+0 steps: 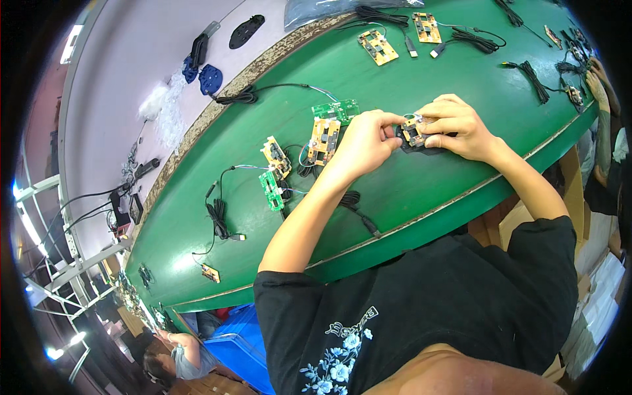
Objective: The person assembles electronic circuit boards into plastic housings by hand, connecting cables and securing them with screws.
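Note:
A small yellow-brown circuit board with dark components sits between my two hands over a dark, flat base piece, mostly covered by fingers. My left hand is closed, its thumb and index finger at the board's left edge. From the other side, my right hand grips the same board with bent fingers and thumb. Beside my left wrist lie another yellow-brown board and a green board. A second pair, a yellow-brown board and a green board, rests farther left.
Coiled black cables with plugs lie on the green table. More boards are at the far side. A pale ledge holds dark shells. Another person's hands work at right; a blue bin stands below.

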